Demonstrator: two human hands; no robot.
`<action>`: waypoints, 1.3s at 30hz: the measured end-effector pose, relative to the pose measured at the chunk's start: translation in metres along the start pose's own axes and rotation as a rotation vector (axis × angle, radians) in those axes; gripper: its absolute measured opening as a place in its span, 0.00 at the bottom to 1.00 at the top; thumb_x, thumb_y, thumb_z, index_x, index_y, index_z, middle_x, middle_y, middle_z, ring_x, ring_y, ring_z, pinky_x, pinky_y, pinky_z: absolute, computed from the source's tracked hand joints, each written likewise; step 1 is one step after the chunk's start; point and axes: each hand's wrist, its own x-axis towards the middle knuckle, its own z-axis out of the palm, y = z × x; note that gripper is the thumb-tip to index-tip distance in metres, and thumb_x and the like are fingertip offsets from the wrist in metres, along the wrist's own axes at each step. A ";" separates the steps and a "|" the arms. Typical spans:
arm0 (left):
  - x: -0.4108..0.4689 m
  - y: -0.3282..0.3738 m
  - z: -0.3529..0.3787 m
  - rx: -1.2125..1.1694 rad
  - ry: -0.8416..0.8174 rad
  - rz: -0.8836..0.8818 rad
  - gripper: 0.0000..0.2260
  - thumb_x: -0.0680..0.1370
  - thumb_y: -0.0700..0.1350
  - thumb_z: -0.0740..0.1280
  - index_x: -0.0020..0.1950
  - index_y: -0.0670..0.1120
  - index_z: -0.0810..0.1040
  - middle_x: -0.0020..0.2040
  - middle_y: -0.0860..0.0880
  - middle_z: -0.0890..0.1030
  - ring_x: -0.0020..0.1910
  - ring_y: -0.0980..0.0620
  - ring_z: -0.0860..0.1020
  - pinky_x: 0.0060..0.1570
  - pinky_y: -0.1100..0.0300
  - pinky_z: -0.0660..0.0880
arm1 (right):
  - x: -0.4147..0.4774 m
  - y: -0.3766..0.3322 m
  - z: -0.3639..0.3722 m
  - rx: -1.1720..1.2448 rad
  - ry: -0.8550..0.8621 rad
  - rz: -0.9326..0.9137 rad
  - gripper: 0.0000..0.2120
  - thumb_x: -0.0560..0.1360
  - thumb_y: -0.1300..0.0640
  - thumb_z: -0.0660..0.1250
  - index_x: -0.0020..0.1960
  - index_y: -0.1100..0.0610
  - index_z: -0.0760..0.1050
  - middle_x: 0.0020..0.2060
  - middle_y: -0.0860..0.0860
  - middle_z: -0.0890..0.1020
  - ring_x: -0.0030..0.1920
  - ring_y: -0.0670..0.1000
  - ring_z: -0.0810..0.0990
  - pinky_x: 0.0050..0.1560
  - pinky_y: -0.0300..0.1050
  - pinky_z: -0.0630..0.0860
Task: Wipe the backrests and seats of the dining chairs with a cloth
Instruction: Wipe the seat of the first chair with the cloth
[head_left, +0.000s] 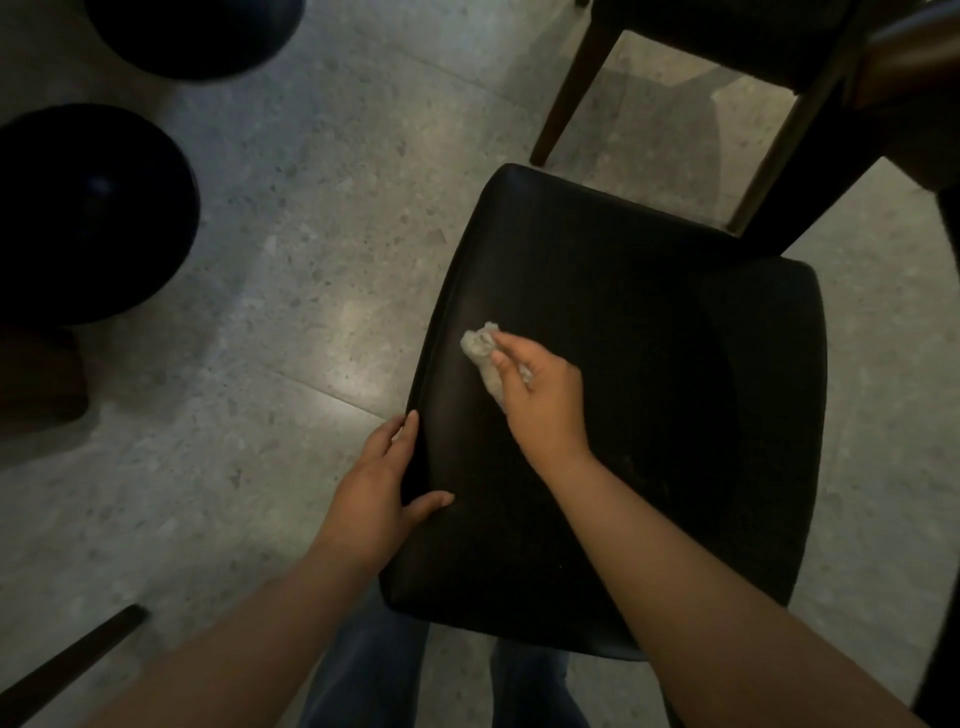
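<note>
A black padded chair seat (649, 389) fills the middle and right of the head view, seen from above. My right hand (540, 400) holds a small crumpled white cloth (480, 348) and presses it on the left part of the seat. My left hand (379, 488) grips the seat's left edge, thumb on top of the cushion and fingers down along the side. No backrest of this chair shows in the frame.
A second chair with dark wooden legs (576, 88) stands at the top right, close to the seat's far edge. Two round black stools (88, 213) stand on the speckled grey floor (311, 260) at the left. A dark bar (67, 665) lies at the bottom left.
</note>
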 end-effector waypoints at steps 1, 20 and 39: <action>0.000 -0.001 0.000 0.000 0.004 0.004 0.43 0.70 0.55 0.75 0.79 0.49 0.56 0.76 0.50 0.61 0.71 0.52 0.66 0.67 0.63 0.63 | 0.007 -0.001 -0.004 -0.015 0.043 -0.010 0.14 0.79 0.59 0.64 0.65 0.54 0.76 0.60 0.47 0.80 0.58 0.36 0.74 0.59 0.26 0.69; -0.001 -0.005 0.007 -0.051 0.028 -0.003 0.43 0.71 0.56 0.74 0.79 0.52 0.54 0.76 0.53 0.59 0.72 0.55 0.64 0.68 0.64 0.61 | 0.045 -0.014 0.000 -0.150 0.125 -0.011 0.15 0.79 0.59 0.64 0.65 0.53 0.76 0.62 0.48 0.79 0.61 0.41 0.75 0.62 0.33 0.68; -0.018 -0.011 0.006 -0.169 0.017 -0.056 0.39 0.73 0.56 0.73 0.79 0.51 0.57 0.74 0.53 0.63 0.70 0.56 0.67 0.68 0.57 0.69 | 0.056 -0.034 0.024 -0.326 -0.074 -0.067 0.14 0.81 0.58 0.61 0.65 0.54 0.76 0.67 0.54 0.75 0.69 0.52 0.71 0.70 0.43 0.65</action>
